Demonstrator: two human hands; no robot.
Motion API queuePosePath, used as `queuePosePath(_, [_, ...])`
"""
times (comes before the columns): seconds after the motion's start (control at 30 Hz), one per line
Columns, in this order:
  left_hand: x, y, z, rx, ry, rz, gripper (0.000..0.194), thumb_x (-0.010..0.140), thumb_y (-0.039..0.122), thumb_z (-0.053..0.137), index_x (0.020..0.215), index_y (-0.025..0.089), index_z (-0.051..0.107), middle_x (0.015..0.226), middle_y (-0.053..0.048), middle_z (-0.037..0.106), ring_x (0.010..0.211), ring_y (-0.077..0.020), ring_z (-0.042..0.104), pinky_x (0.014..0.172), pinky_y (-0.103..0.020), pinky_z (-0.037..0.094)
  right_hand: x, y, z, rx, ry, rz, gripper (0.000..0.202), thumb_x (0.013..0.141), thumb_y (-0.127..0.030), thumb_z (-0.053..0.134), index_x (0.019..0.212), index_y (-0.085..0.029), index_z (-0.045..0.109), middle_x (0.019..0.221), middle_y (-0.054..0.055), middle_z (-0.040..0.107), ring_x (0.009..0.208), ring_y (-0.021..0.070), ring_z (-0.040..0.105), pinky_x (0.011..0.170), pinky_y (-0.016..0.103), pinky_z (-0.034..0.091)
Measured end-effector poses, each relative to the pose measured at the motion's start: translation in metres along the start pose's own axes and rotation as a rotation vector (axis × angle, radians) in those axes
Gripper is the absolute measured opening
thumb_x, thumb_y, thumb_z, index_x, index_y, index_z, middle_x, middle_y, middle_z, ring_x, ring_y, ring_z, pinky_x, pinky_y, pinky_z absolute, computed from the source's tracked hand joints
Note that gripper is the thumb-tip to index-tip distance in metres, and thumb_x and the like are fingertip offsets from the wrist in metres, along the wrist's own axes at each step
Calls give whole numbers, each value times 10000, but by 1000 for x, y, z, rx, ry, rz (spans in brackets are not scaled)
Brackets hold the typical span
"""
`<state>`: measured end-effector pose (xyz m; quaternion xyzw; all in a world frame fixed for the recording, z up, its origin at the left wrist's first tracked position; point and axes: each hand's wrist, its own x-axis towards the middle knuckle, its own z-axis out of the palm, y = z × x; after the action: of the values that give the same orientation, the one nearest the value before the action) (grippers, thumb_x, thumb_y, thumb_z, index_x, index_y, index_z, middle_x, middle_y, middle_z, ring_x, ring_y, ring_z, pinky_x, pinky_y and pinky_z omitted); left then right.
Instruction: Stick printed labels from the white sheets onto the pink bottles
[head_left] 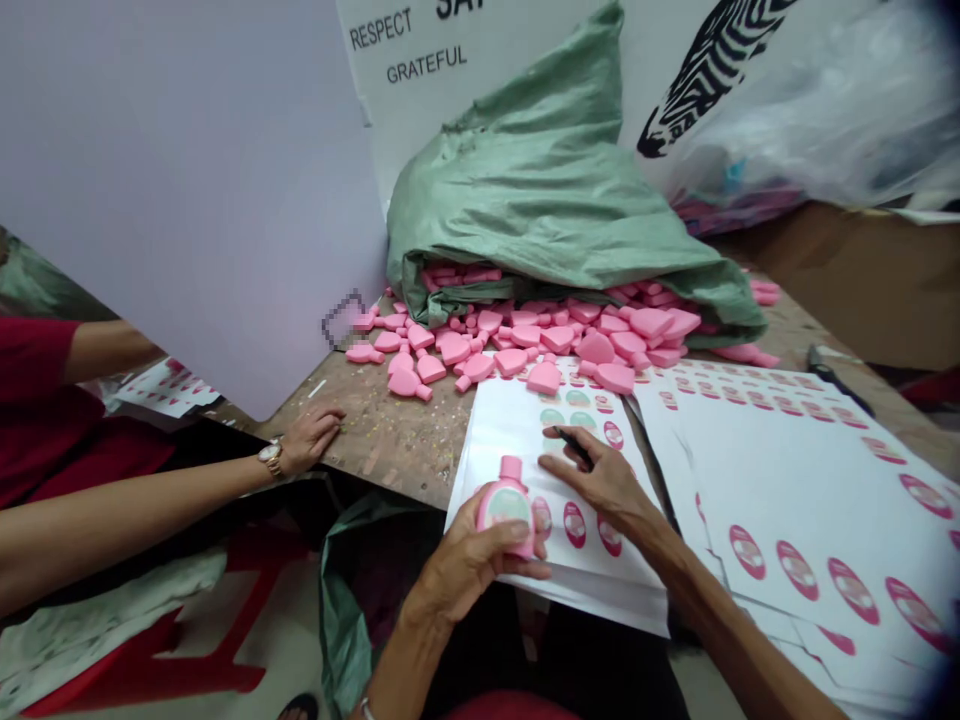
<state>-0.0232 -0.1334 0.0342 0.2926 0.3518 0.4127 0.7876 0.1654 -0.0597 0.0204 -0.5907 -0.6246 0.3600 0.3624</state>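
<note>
While my left hand (469,560) closes around a small pink bottle (508,503), I hold it upright over the near edge of the sticker sheet (517,420), cap pointing away from me and the green oval label facing up. My right hand (600,480) lies flat on the same sheet, just to the right of the bottle, fingers loosely bent and pinching a thin dark tool (574,443) against the paper. The nearest red oval stickers (574,523) sit between both hands, closer to my right. A co-worker's hand (311,437) rests on the wooden table (390,440), well apart.
</note>
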Motion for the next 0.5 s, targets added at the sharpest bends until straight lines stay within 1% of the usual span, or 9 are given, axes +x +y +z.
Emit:
queuePosePath(0.07, [-1,4,-14,83,135,57,297,783,421,623,900,150,590,841,-59,616,647,-149,578,631,-316,541,27,0,-12,-149,108,-1,506,733,-564,605,1053,-172,627,1015,102,664,892,234,621,775,344,479])
queuePosePath(0.1, [1,6,-23,177,244,111,325,802,472,578,883,158,589,809,-51,618,635,-157,575,626,-313,528,42,-1,-16,-245,175,22,521,742,-569,590,1062,-159,619,1014,114,665,913,245,617,804,358,462])
queuePosePath(0.17, [7,13,-43,524,505,241,375,826,531,502,876,172,597,769,-37,621,658,-181,582,636,-297,495,73,-1,-18,-421,257,120,581,736,-593,577,1094,-136,591,1026,145,659,958,274,606,819,379,438])
queuePosePath(0.2, [12,17,-53,720,623,293,389,832,539,478,880,175,605,757,-35,623,680,-194,587,647,-294,479,87,0,-15,-471,263,171,610,729,-612,570,1092,-121,582,1021,162,656,970,285,602,808,382,434])
queuePosePath(0.23, [18,22,-62,896,713,326,396,838,535,459,879,173,615,756,-39,625,706,-207,589,666,-300,466,99,1,-11,-500,258,214,632,723,-630,562,1073,-105,581,1006,181,652,973,295,601,791,386,433])
queuePosePath(0.3, [31,29,-79,1121,807,333,388,844,503,445,851,162,632,775,-66,625,755,-239,589,720,-340,446,116,5,-1,-504,252,261,655,704,-660,559,1003,-77,586,973,219,643,962,314,600,762,399,431])
queuePosePath(0.4, [48,37,-95,1240,858,314,334,827,452,486,787,158,641,839,-112,621,875,-297,576,845,-436,389,127,11,11,-483,273,290,625,658,-670,599,886,-88,590,937,254,634,921,335,600,733,427,429])
queuePosePath(0.43, [52,38,-98,1280,874,310,321,819,447,503,782,159,641,863,-123,620,920,-313,565,880,-462,363,129,13,12,-468,273,291,601,635,-668,617,834,-102,590,896,248,638,882,335,604,711,429,430])
queuePosePath(0.5, [56,39,-100,1337,906,300,307,802,449,538,832,161,639,933,-139,615,1004,-336,533,925,-495,321,130,17,9,-418,257,263,541,607,-663,635,711,-135,575,748,194,635,762,308,606,645,408,426])
